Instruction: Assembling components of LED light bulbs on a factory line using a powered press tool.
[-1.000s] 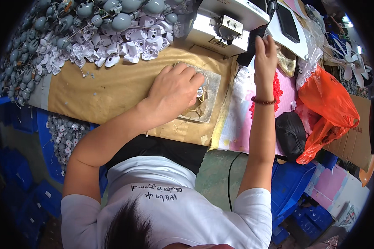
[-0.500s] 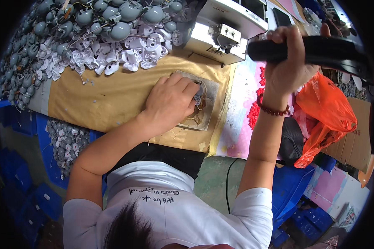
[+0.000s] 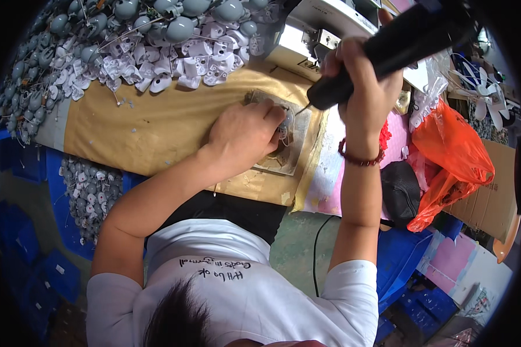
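Observation:
My left hand [image 3: 243, 134] has its fingers curled over a small grey plastic part [image 3: 287, 122] with thin wires, pressing it on a square fixture plate [image 3: 298, 151]. Most of the part is hidden under the fingers. Wrapped round a black electric screwdriver [image 3: 396, 49] is my right hand [image 3: 367, 101], up and to the right of the plate. The tool slants down to the left. Its thin bit reaches toward the grey part; whether it touches, I cannot tell.
Grey round housings [image 3: 179, 29] and white plastic pieces [image 3: 205, 63] are heaped at the back left. A white metal box machine [image 3: 294, 52] stands behind the plate. Red small pieces [image 3: 384, 136], an orange bag [image 3: 454, 150] and a black pouch [image 3: 400, 194] lie right.
My right hand has brought the screwdriver left and tilted it, so its bit now points at the grey part. My left hand, still on the part, has shifted slightly right.

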{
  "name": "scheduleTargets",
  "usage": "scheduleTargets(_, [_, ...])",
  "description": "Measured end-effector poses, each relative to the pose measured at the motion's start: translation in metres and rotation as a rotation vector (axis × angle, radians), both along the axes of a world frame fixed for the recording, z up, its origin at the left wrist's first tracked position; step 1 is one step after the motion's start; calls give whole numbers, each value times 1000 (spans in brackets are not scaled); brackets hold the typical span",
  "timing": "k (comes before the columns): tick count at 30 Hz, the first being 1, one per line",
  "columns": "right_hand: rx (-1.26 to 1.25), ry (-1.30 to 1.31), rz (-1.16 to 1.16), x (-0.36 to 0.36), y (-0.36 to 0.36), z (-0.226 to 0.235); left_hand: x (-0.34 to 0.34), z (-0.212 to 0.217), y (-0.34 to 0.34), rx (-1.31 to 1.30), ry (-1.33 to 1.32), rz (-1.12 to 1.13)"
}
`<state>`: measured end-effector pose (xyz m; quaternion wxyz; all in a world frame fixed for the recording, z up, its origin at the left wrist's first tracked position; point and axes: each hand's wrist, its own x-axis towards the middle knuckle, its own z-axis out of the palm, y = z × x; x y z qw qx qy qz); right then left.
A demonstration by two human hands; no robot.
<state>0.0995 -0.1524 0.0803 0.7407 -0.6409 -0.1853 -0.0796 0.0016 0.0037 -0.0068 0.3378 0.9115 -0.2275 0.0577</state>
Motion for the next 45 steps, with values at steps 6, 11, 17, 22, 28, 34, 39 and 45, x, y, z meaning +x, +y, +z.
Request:
scheduleTargets(6, [38,-42,4,-51,9,-13,-1,1,3,-63,1,-2])
scheduleTargets(11, [47,-89,-11,-61,11,-21,-1,1,1,-84,7,0])
scheduleTargets(17, [-90,-138,-79,-70,10,-34,1,-2,4,-109,-59,-10])
scheduleTargets(22, [-124,-76,-136,-80,10,-42,0,0,5,-104,-71,-24])
scheduleTargets(28, [-214,-69,-117,-85,0,-62,-1,-1,5,-117,-31,-25])
scheduleTargets(34, [-183,-148,-102,-78,4,-56,-2,0,5,-107,12,-15])
scheduleTargets(39, [32,2,-161,-66,4,-24,-4,1,2,-35,68,58])
scheduleTargets(45, [-61,206,-434,-13,-92,-56,-9,2,5,-71,-20,3])
